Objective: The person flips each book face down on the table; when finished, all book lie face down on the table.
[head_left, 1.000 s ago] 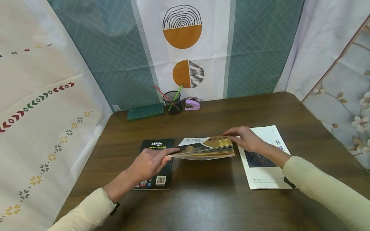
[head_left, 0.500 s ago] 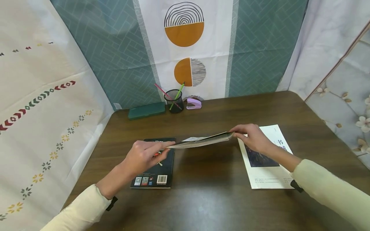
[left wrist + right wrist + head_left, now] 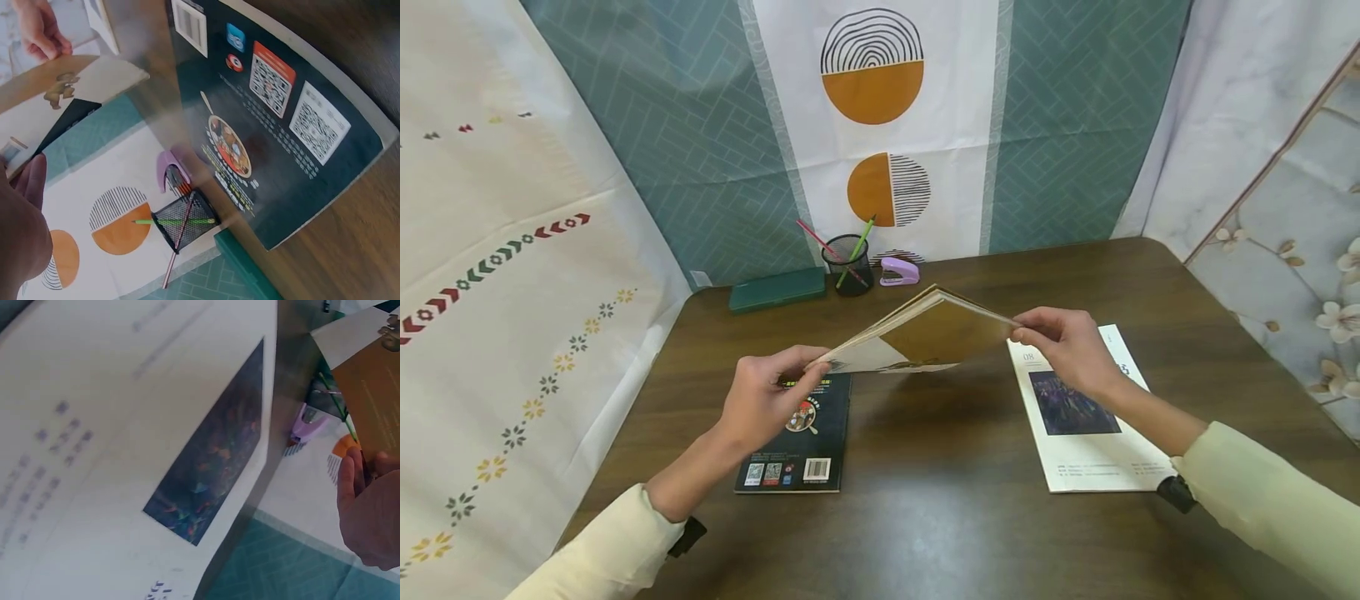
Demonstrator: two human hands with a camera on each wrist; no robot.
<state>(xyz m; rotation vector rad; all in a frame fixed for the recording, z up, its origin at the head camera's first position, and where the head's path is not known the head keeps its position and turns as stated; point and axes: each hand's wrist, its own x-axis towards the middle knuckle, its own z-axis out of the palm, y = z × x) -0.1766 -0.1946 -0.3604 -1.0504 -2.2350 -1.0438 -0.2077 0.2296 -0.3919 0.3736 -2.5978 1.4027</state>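
A magazine-like book (image 3: 925, 333) with a brown and white cover is held in the air over the middle of the table, bent into a peak with its cover facing me. My left hand (image 3: 767, 396) pinches its left end between thumb and fingers. At the other end, my right hand (image 3: 1067, 346) pinches the right corner. Under the left hand lies a black book (image 3: 797, 450) with a barcode and QR codes, partly covered by it. A white book (image 3: 1075, 467) with a dark picture lies below the right hand, which hides part of it.
Along the back of the wooden table (image 3: 925, 517) stand a green case (image 3: 777, 290), a black mesh pen cup (image 3: 850, 267) with pencils, and a purple stapler (image 3: 898, 272). Cloth curtains (image 3: 1060, 125) hang behind and at both sides.
The held book has turned from nearly flat, with its page edges towards me, to raised and bent with its brown and white cover showing. Both hands still hold its ends.
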